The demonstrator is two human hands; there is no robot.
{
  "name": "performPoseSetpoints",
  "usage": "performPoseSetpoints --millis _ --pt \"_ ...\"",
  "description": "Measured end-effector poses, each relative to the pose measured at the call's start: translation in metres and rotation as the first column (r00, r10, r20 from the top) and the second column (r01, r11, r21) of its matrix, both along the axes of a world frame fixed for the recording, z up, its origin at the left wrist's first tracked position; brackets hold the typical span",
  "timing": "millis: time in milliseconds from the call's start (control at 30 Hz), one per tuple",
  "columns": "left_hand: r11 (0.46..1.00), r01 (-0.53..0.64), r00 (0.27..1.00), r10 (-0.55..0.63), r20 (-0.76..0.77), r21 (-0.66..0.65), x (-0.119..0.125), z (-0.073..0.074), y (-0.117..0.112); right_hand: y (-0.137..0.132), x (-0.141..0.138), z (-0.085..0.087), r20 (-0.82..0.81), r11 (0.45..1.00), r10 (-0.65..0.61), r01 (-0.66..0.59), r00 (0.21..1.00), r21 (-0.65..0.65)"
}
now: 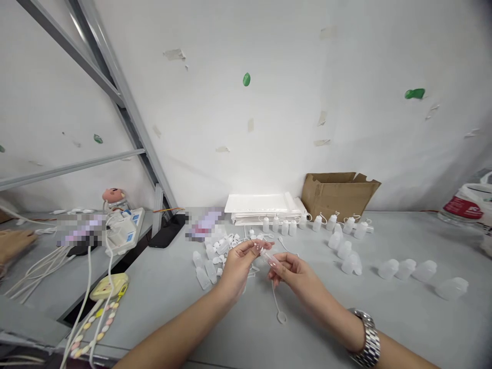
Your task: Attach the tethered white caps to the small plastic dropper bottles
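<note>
A small clear tube is held above the middle of the grey table, between the two hands. The fingers of the right hand are closed on its lower end. The fingertips of the left hand are pinched together at its upper end; whether a cap is also gripped there cannot be made out. A thin cord hangs from the tube, and its looped end lies on the table just before the hands.

Open tabletop is left in front of the hands and to their right, as far as the near edge. Behind the left hand, a heap of little bottles lies close by. More bottles are scattered farther back and to the right, well apart from the hands. A stack of white sheets and a cardboard box stand against the wall. On the left the table ends at a dark gap, beyond which a second surface carries cables and a power strip.

A bag is cut off by the right edge. Two patches on the left are blurred out. A watch is worn on the right wrist, and both forearms are cut off at the bottom.
</note>
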State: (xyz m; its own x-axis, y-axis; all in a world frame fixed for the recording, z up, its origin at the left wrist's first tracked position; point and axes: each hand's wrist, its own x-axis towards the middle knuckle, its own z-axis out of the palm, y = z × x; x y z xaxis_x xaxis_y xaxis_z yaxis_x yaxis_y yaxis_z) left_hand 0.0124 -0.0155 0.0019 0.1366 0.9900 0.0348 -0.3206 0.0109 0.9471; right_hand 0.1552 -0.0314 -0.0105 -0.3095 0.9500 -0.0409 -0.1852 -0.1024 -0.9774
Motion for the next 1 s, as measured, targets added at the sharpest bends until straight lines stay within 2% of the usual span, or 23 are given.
performPoseSetpoints --millis 67,233,300,367,533,667,733,867,933,1000 --pt "0.999 0.036 0.999 -0.036 0.013 0.019 0.000 0.000 -0.001 -0.001 0.000 0.001 -0.015 1.000 0.017 -0.017 1.000 -0.017" --pt "0.991 0.121 0.993 -0.121 0.005 0.048 -0.001 0.006 -0.004 -0.004 0.004 0.011 -0.299 0.962 0.152 -0.210 0.942 -0.174" --pt "0.986 0.153 0.988 -0.153 -0.015 0.063 -0.002 0.009 -0.005 -0.004 0.006 0.014 -0.326 0.943 0.173 -0.252 0.930 -0.219" --pt "0.985 0.154 0.988 -0.151 -0.038 0.076 -0.003 0.010 -0.004 -0.003 0.007 0.014 -0.300 0.947 0.171 -0.241 0.939 -0.214" --pt "0.997 0.053 0.998 -0.051 -0.043 0.057 -0.003 0.002 -0.001 0.003 0.007 0.008 -0.137 0.993 0.045 -0.059 0.990 -0.100" --pt "0.999 0.043 0.998 -0.044 0.033 0.018 -0.001 -0.001 0.000 0.005 0.009 0.008 0.096 0.999 -0.006 0.002 0.995 0.041" --pt "0.997 0.076 0.995 -0.076 0.061 -0.002 -0.001 -0.001 0.000 0.003 0.010 0.008 0.210 0.987 -0.074 0.042 0.975 0.155" --pt "0.991 0.132 0.987 -0.130 0.096 -0.013 -0.002 -0.001 -0.002 -0.002 0.011 0.008 0.337 0.907 -0.232 0.078 0.912 0.414" --pt "0.989 0.147 0.985 -0.145 0.093 -0.014 -0.003 0.001 -0.002 -0.002 0.012 0.008 0.334 0.904 -0.236 0.080 0.913 0.419" --pt "0.988 0.156 0.985 -0.155 0.072 -0.007 -0.004 0.004 -0.003 0.001 0.013 0.009 0.292 0.935 -0.191 0.084 0.937 0.344"
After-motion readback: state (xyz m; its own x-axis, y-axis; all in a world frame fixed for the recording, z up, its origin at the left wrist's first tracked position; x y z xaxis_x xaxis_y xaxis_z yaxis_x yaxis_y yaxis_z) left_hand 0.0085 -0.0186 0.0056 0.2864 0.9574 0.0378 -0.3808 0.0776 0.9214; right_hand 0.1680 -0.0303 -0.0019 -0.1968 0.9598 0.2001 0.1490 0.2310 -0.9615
